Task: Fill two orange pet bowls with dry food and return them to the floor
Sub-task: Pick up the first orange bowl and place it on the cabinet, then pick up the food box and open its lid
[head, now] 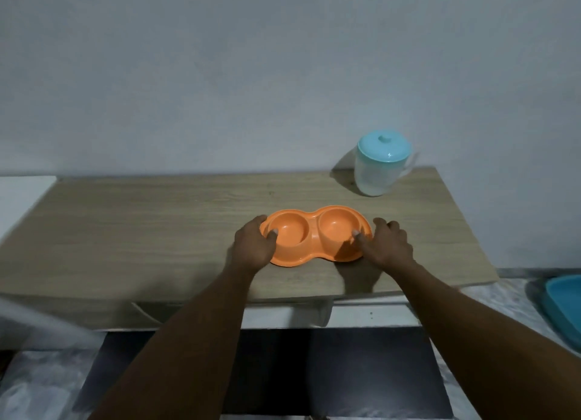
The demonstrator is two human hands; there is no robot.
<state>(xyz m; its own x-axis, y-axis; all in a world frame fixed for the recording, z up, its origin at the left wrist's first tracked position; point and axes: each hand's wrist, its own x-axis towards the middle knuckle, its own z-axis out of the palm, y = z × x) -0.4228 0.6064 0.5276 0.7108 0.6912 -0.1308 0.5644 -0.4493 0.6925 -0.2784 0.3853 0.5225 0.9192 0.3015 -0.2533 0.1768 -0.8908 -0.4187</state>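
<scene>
Empty bowls on table, frame centre.
Left hand point(255, 243) and right hand point(387, 243) clasp the bowls point(316, 234) at each end, thumbs over rims. Next: probably fetch food, possibly from jug point(381, 167).

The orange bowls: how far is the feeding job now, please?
Done: the orange double bowl sits on the wooden table. In hand: left hand and right hand hold its ends. Left: both cups look empty; the lidded jug is untouched; filling and returning to the floor remain.
</scene>
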